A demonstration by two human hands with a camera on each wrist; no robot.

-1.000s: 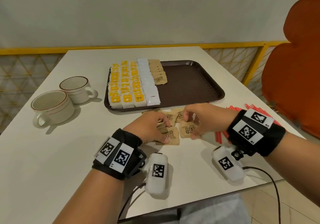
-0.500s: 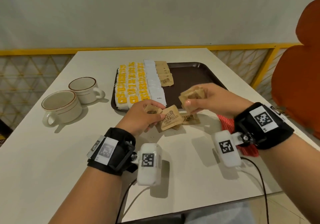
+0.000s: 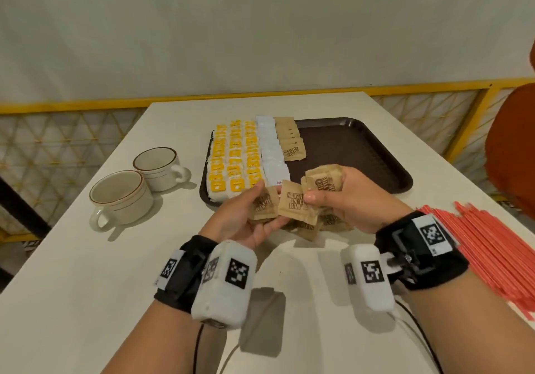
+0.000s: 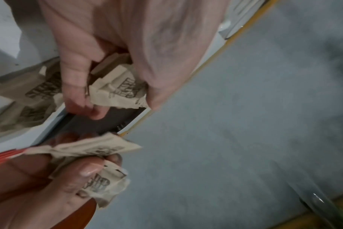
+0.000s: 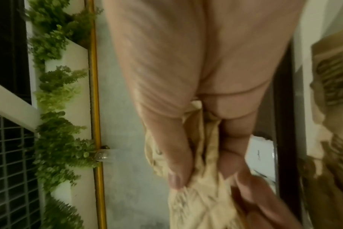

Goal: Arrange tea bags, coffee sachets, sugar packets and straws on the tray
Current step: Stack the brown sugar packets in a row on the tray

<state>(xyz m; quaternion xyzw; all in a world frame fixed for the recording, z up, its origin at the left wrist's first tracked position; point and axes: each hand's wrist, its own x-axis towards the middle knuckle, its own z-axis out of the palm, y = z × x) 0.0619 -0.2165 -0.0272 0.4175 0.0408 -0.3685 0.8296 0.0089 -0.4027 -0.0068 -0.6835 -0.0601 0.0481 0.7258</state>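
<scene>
Both hands hover over the table just in front of the dark brown tray (image 3: 359, 153). My left hand (image 3: 246, 214) holds brown sugar packets (image 3: 265, 202); in the left wrist view its thumb and fingers pinch a crumpled packet (image 4: 119, 89). My right hand (image 3: 341, 197) grips a bunch of brown sugar packets (image 3: 324, 181), its thumb pressing one packet (image 3: 295, 204) between the hands. More brown packets (image 3: 333, 221) lie on the table beneath. The tray's left part carries rows of yellow tea bags (image 3: 234, 159), white sachets (image 3: 272, 150) and a brown packet row (image 3: 291, 141).
Two beige cups (image 3: 120, 197) (image 3: 157, 163) stand on the table left of the tray. A pile of red straws (image 3: 492, 246) lies at the right edge. An orange chair (image 3: 512, 147) sits beyond the right side. A yellow railing runs behind the table.
Both hands lifted brown sugar packets off the table and brought them together in the air near the tray's front edge. The head view shifted left and closer.
</scene>
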